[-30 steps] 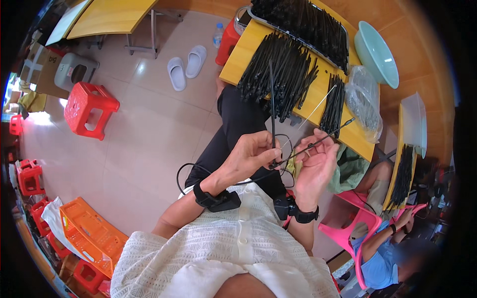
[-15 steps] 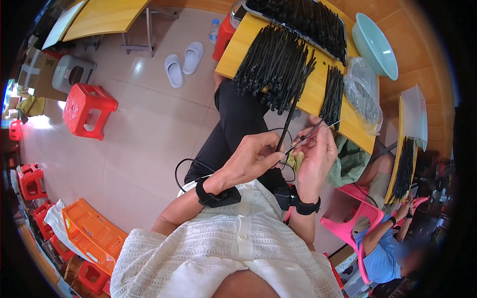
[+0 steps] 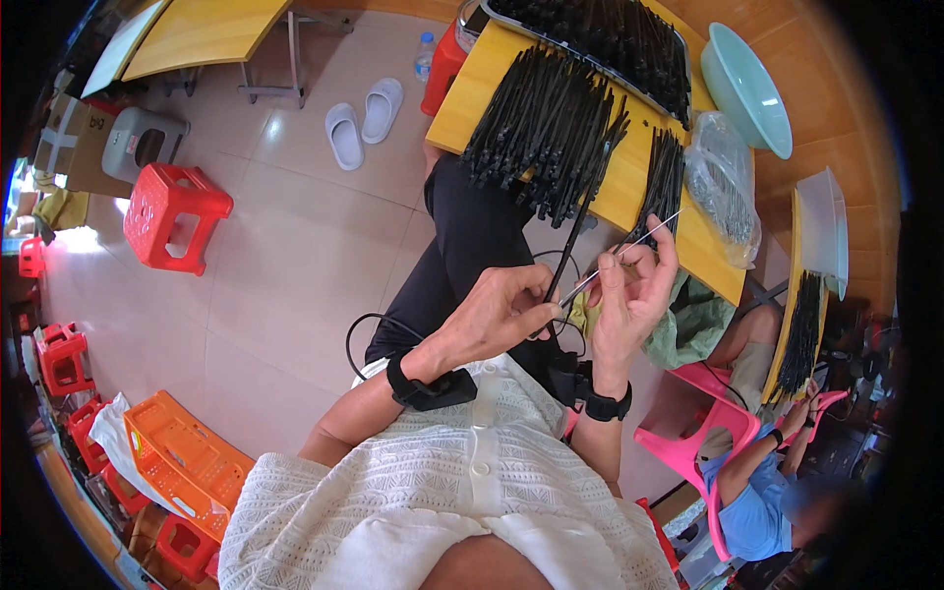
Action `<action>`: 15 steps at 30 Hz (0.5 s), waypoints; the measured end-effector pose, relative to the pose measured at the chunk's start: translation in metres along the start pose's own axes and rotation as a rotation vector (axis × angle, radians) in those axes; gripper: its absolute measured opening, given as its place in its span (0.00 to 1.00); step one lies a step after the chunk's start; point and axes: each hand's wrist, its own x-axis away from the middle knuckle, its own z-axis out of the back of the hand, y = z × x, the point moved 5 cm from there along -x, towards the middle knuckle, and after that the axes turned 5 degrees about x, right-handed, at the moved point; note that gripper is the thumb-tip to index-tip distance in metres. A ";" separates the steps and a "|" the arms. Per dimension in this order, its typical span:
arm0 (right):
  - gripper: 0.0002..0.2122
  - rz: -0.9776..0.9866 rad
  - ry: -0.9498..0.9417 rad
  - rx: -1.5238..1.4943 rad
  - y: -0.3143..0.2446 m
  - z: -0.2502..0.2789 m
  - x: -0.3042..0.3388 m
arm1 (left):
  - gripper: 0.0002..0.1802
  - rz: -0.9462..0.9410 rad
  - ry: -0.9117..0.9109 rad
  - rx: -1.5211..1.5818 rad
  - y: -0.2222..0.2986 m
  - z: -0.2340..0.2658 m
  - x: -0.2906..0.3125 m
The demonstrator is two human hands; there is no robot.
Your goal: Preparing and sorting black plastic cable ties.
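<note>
My left hand (image 3: pixel 503 307), fingers closed, grips a long thin black rod (image 3: pixel 570 246) that slants up toward the table edge. My right hand (image 3: pixel 632 295) pinches a thin silvery rod (image 3: pixel 582 286) between thumb and fingers, the other fingers raised. The silvery rod's lower end meets the black rod at my left fingertips; whether it goes inside cannot be made out. Beyond my hands, a wide row of black rods (image 3: pixel 531 128) lies over the near edge of the yellow table (image 3: pixel 619 192). A smaller bundle of black rods (image 3: pixel 664 182) lies to its right.
A tray of black rods (image 3: pixel 600 44), a clear bag of thin rods (image 3: pixel 721 187) and a pale green basin (image 3: pixel 745 93) are on the table. A green sack (image 3: pixel 693 324) hangs below. A person in blue (image 3: pixel 752 511) works at right; a red stool (image 3: pixel 172 216) stands left.
My right hand has shifted slightly right and upward, its fingers lifting. The black piece seen along the silvery rod between my hands no longer shows there. My left hand has stayed put.
</note>
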 end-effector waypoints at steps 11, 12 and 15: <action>0.25 -0.042 -0.018 -0.046 0.003 0.000 -0.003 | 0.05 -0.040 0.023 0.103 -0.007 0.000 -0.003; 0.25 -0.031 -0.019 -0.045 0.002 0.000 -0.003 | 0.05 -0.079 0.026 0.159 -0.006 0.000 -0.004; 0.25 -0.044 -0.075 -0.053 0.009 -0.001 0.002 | 0.06 -0.115 0.032 0.181 -0.005 0.001 -0.008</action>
